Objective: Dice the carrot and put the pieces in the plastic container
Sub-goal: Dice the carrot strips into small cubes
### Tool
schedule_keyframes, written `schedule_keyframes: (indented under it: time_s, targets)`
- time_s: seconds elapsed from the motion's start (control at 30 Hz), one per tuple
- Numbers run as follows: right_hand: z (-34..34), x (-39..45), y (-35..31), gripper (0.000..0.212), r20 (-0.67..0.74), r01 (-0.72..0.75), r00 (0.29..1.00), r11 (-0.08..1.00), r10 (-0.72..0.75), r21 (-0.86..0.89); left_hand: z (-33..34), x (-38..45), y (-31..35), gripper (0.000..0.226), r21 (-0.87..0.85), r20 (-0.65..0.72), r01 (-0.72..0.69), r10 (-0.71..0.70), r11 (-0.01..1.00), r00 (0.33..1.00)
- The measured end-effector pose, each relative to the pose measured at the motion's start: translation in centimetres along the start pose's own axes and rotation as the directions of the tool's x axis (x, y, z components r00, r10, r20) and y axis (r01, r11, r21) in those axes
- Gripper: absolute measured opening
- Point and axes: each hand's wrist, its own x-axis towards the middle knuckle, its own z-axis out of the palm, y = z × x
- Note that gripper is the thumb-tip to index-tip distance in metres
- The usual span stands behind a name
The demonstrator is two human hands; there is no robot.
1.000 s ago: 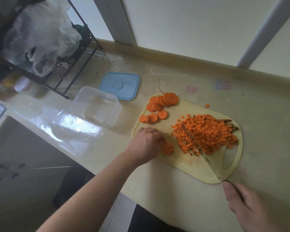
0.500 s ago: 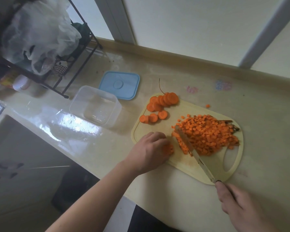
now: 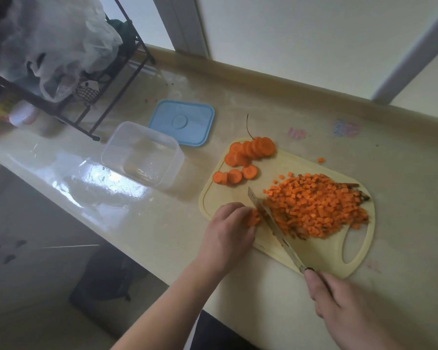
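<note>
Your knife (image 3: 271, 223) has swung off the dice (image 3: 316, 208) and now sits against the small stack (image 3: 253, 218) under your left hand (image 3: 229, 229); a second ago the blade lay across the heap, so you have gone from clearing to lining up the next cut; your left hand is curled, fingertips pinching the stack to the board (image 3: 321, 253); your right hand (image 3: 339, 296) is closed round the handle, low at the board's near edge; the dice sit heaped right of the blade, one stray cube (image 3: 321, 160) off the board; whole slices (image 3: 248, 151) wait at the far corner, so I judge dicing unfinished; the tub (image 3: 142, 154) stands empty left of the board, its lid (image 3: 182, 123) just behind
</note>
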Motion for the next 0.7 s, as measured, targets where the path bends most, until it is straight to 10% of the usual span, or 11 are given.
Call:
schedule_keyframes:
  time_s: [0.7]
  targets:
    - [-0.9, -1.1, 0.1, 0.037, 0.052, -0.049, 0.997, 0.999, 0.049, -0.01, 1.1, 0.9, -3.0, 0.029, -0.088, 0.062, -0.334, 0.34, 0.938, 0.938]
